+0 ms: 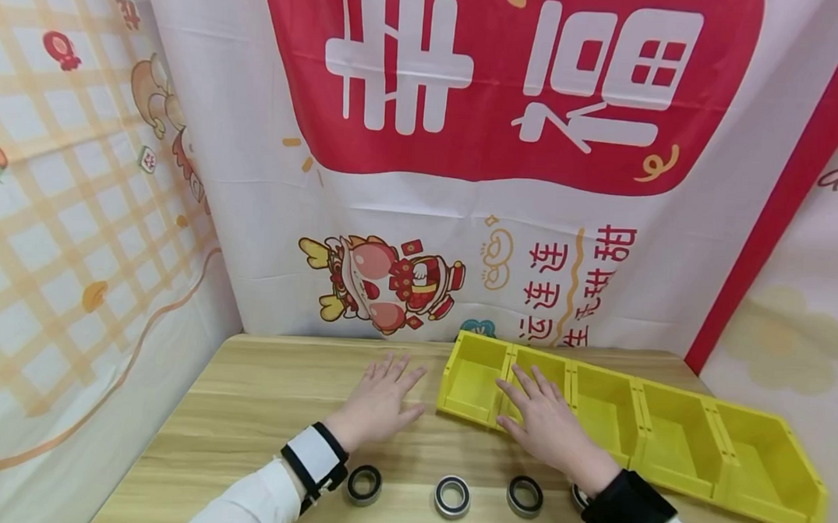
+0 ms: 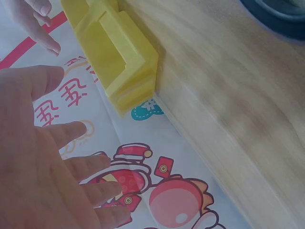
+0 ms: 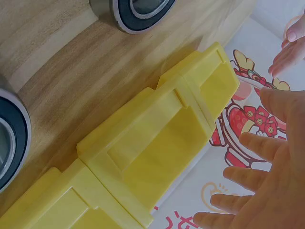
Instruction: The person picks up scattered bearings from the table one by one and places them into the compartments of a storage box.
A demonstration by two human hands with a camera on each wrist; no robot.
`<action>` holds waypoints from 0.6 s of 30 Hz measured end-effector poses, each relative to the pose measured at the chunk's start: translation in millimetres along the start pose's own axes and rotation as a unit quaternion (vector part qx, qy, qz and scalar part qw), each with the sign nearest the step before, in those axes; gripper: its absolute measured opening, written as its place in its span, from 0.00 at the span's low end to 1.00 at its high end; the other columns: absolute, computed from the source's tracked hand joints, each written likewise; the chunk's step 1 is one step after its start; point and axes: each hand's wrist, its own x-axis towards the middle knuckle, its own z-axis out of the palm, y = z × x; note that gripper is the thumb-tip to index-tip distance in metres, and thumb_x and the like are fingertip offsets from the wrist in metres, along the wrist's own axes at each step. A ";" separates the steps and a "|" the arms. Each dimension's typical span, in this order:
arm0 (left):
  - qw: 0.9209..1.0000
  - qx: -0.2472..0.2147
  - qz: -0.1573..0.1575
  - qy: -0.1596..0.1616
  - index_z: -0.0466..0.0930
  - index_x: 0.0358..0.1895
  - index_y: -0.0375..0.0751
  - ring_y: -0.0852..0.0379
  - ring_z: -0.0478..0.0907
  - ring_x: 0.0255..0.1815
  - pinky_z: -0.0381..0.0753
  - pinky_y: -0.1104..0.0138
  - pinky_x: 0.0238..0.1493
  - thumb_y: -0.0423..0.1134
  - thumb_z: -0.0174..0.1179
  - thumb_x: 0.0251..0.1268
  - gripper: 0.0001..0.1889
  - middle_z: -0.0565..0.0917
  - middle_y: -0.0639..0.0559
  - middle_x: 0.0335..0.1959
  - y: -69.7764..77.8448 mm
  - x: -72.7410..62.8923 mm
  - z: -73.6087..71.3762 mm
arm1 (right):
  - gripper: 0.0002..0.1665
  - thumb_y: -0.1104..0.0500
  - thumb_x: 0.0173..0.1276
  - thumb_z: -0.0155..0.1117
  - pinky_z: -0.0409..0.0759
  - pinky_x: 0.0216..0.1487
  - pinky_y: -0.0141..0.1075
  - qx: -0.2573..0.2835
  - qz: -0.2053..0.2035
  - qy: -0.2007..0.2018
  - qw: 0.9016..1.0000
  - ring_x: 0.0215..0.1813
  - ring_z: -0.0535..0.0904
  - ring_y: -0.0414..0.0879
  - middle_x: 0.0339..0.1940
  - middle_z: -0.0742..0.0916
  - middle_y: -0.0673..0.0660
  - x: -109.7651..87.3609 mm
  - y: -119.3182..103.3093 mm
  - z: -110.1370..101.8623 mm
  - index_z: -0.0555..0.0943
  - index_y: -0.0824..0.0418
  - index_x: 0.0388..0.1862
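Note:
My left hand (image 1: 378, 404) hovers over the wooden table with its fingers spread, holding nothing. My right hand (image 1: 547, 417), also with spread fingers and nothing in it, overlaps the second compartment of a yellow bin row (image 1: 471, 385) in the head view. Nearer the front lie ring-shaped ball bearings with dark seals: one bearing (image 1: 364, 485) beside the left wrist, another bearing (image 1: 452, 497) in the middle, and a third bearing (image 1: 524, 496) below the right hand. One more bearing (image 1: 579, 498) is partly hidden by the right wrist. In the right wrist view, the fingers (image 3: 248, 177) are straight beside the bins.
The yellow row has several joined compartments and slants toward the front right of the table (image 1: 244, 410). A white cloth (image 1: 408, 198) with red print hangs behind the table's back edge. Another printed cloth (image 1: 76, 239) hangs along the left side.

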 end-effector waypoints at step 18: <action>1.000 -0.026 -0.010 0.000 0.56 0.74 0.40 0.39 0.51 0.74 0.50 0.48 0.72 0.57 0.51 0.69 0.37 0.56 0.38 0.74 10.6 36.6 -1.9 | 0.36 0.47 0.68 0.60 0.57 0.61 0.69 0.027 0.055 -0.011 0.998 0.68 0.55 0.77 0.71 0.62 0.73 -10.0 45.9 -35.9 0.67 0.63 0.69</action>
